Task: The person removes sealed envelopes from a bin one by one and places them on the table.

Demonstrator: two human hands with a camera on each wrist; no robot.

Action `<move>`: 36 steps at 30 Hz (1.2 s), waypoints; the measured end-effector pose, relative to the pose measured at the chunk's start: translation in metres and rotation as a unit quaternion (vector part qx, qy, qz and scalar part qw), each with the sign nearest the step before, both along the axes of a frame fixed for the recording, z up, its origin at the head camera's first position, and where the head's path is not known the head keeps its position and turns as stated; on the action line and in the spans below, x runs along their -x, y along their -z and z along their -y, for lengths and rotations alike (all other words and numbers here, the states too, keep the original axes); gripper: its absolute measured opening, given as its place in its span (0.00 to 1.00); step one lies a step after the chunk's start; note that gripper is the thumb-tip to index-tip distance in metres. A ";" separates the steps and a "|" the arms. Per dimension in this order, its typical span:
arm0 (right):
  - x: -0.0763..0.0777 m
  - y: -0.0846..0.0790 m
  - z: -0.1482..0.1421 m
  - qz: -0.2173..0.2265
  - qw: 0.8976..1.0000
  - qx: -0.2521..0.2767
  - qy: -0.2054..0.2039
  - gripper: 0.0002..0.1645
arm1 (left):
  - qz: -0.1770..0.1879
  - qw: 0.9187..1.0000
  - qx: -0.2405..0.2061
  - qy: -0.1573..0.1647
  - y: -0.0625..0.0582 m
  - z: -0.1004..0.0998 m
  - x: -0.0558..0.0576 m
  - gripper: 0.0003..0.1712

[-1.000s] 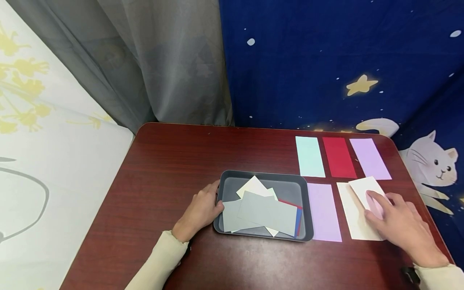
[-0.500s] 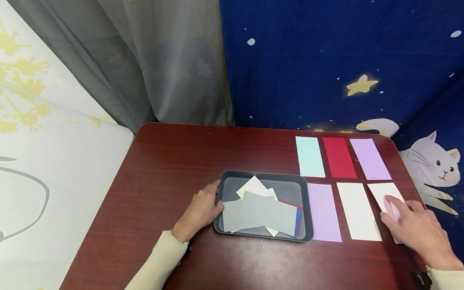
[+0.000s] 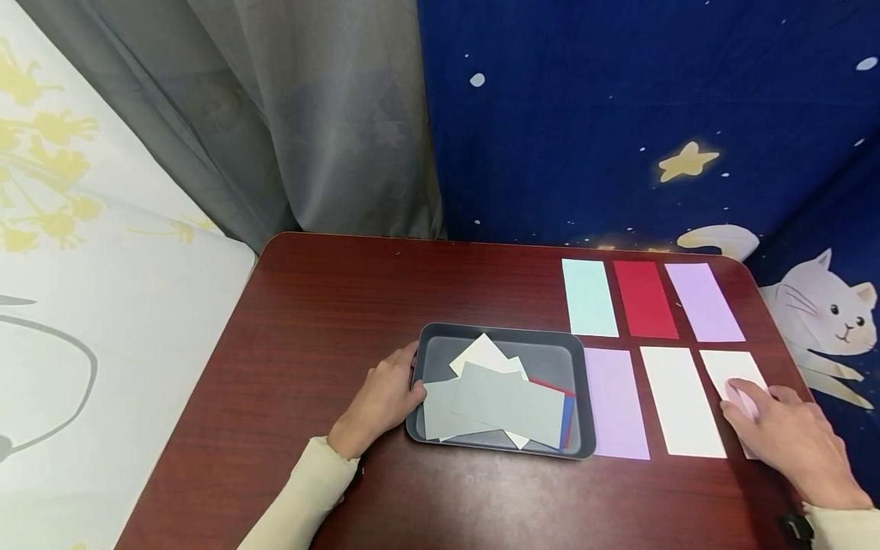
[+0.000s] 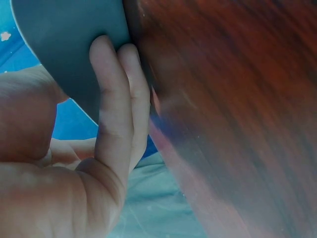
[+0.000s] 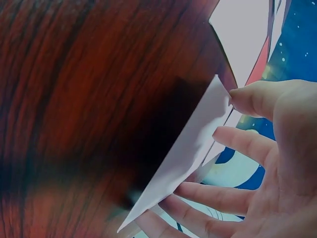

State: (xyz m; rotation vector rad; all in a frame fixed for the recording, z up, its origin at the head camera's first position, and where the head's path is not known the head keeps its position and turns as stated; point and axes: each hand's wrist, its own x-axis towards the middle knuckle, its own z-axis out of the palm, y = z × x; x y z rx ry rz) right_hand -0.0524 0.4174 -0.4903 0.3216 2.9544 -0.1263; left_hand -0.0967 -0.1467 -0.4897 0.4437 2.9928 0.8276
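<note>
My left hand (image 3: 380, 399) grips the left end of a dark grey tray (image 3: 553, 355), thumb at the rim. In the left wrist view its fingers (image 4: 113, 99) lie along the tray's outer wall. Far right on the table, my right hand (image 3: 791, 439) holds a white paper card (image 3: 725, 365) by its long edges. The right wrist view has the thumb (image 5: 252, 99) at one end of the card and several spread fingertips along its edge. Left of that card lie another white card (image 3: 681, 401) and a lilac card (image 3: 619, 405).
Inside the tray are overlapping cards, with grey ones (image 3: 509, 401) on top and blue, red and cream edges showing. A mint card (image 3: 590, 298), a red card (image 3: 645, 299) and a lilac card (image 3: 704, 302) form a back row on the wooden table (image 3: 330, 305).
My right hand has moved right with its white card, off the other white card to the row's right end, and the card now lies flatter. My left hand and the tray stay put.
</note>
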 end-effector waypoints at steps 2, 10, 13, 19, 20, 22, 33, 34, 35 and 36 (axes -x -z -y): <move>0.000 0.000 0.001 0.003 1.000 0.002 0.002 0.37 | 0.001 1.000 0.000 0.001 0.000 0.000 0.000 0.35; 0.001 -0.002 0.005 -0.011 1.000 0.003 -0.008 0.35 | -0.003 1.000 0.002 -0.003 0.000 0.000 0.000 0.35; 0.001 -0.002 0.007 -0.020 1.000 -0.002 -0.016 0.33 | -0.006 1.000 0.001 -0.004 0.000 0.000 0.000 0.35; -0.001 -0.002 0.009 -0.018 1.000 -0.003 -0.015 0.34 | -0.002 1.000 -0.001 -0.005 0.000 0.000 -0.001 0.35; -0.001 -0.003 0.009 -0.014 1.000 -0.001 -0.009 0.36 | -0.001 1.000 -0.001 -0.005 0.000 0.000 -0.001 0.35; -0.002 -0.004 0.011 -0.009 1.000 0.006 0.006 0.37 | -0.001 1.000 0.000 -0.005 0.000 0.000 -0.001 0.35; -0.003 -0.021 0.071 -0.205 0.973 0.055 -0.092 0.28 | -0.006 1.000 0.007 0.003 -0.004 -0.001 -0.001 0.35; -0.003 -0.023 0.080 -0.219 0.968 0.060 -0.109 0.28 | -0.005 1.000 0.010 0.004 -0.005 -0.001 0.000 0.35; -0.003 -0.026 0.090 -0.227 0.964 0.066 -0.122 0.28 | -0.004 1.000 0.013 0.006 -0.006 -0.001 0.001 0.35; -0.003 -0.027 0.100 -0.234 0.960 0.071 -0.136 0.28 | -0.001 1.000 0.016 0.006 -0.008 0.000 0.001 0.35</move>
